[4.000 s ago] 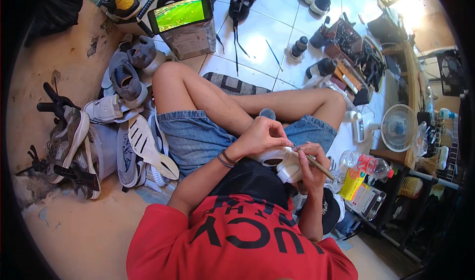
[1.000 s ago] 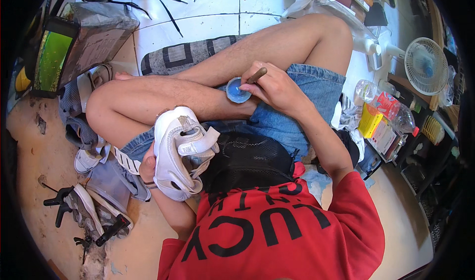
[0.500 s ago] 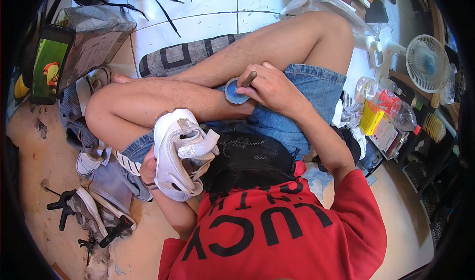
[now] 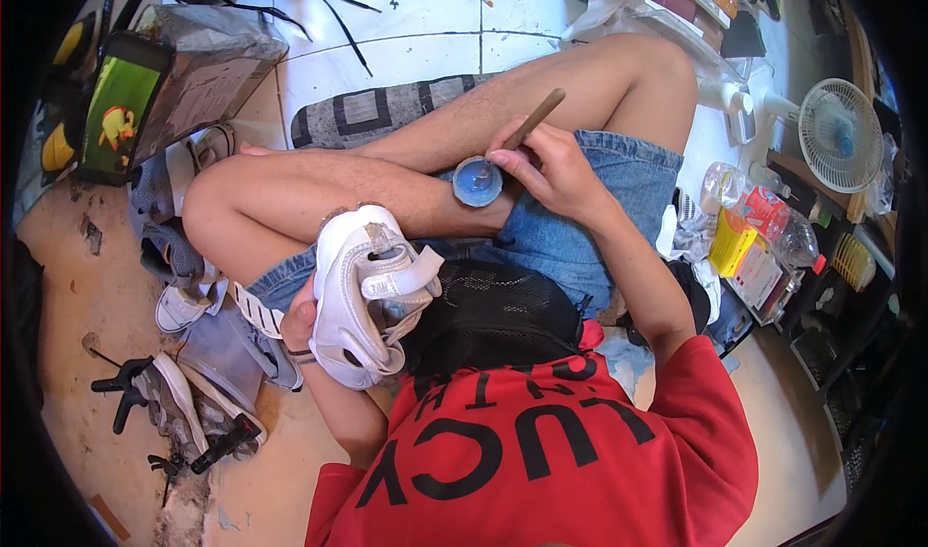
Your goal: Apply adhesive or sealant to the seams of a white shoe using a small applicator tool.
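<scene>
My left hand [image 4: 301, 320] is wrapped round the side of a white sneaker [image 4: 353, 291] with a strap, held tilted over my left thigh; some of its fingers are hidden under it. My right hand [image 4: 551, 165] grips a slim tool with a wooden handle [image 4: 535, 112], its tip in a small round cup of pale blue [image 4: 476, 187] by my lower leg, near the denim shorts [image 4: 619, 165]. The tip's shape is unclear. A black mesh item [image 4: 483, 320] lies in my lap.
Shoes with black clamps [image 4: 184, 417] lie at lower left. A phone [image 4: 121, 112] leans on a wrapped box [image 4: 208, 83] at upper left. At right are plastic bottles [image 4: 764, 214], a yellow box [image 4: 732, 244] and a white fan [image 4: 836, 136]. A patterned pad [image 4: 358, 112] lies behind my legs.
Since four seconds ago my left hand has carried the sneaker leftward and my right hand has moved the tool up to the cup. In the last half second the handle has risen slightly.
</scene>
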Demonstrator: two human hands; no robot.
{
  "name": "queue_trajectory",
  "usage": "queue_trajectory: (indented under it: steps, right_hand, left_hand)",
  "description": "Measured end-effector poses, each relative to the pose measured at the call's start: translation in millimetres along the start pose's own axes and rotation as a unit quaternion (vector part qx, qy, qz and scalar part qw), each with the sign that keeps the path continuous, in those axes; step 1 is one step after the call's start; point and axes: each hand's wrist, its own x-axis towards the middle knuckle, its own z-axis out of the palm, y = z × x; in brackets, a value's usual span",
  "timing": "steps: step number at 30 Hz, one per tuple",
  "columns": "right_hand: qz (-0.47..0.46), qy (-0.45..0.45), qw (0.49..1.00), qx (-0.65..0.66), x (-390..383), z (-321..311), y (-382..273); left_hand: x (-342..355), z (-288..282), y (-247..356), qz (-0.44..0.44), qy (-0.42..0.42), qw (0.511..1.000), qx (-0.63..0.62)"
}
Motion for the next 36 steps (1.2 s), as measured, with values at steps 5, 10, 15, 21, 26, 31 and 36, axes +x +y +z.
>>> queue_trajectory:
  steps: [5, 10, 15, 21, 26, 31, 36]
  right_hand:
    - [0.021, 0.044, 0.999, -0.001, 3.0, 0.8, 2.3]
    - [-0.043, -0.010, 0.991, -0.128, -5.9, 0.8, 3.4]
    - [-0.054, -0.003, 0.988, -0.145, -15.3, -8.9, -28.7]
    - [-0.138, 0.126, 0.973, -0.137, -15.2, -28.2, -94.4]
    - [-0.087, 0.071, 0.987, -0.118, -40.1, 4.4, -45.1]
    - [-0.110, 0.239, 0.964, 0.033, -57.5, -5.2, -32.3]
    - [-0.147, 0.227, 0.956, 0.117, -47.3, -7.0, -47.4]
  left_hand:
    - [0.3, 16.4, 3.6, 0.018, -0.013, 1.000, -0.001]
    - [5.3, -6.3, 2.8, 0.001, -0.067, 0.997, 0.039]
    - [15.9, -3.7, -2.8, 0.009, -0.118, 0.992, 0.039]
    - [15.8, -5.4, -9.4, 0.082, -0.201, 0.974, 0.068]
    - [27.6, -24.7, -22.1, 0.113, -0.159, 0.970, 0.147]
    - [8.4, 6.5, -10.7, 0.154, -0.101, 0.949, 0.255]
    - [7.6, 11.7, 0.9, 0.155, -0.155, 0.942, 0.254]
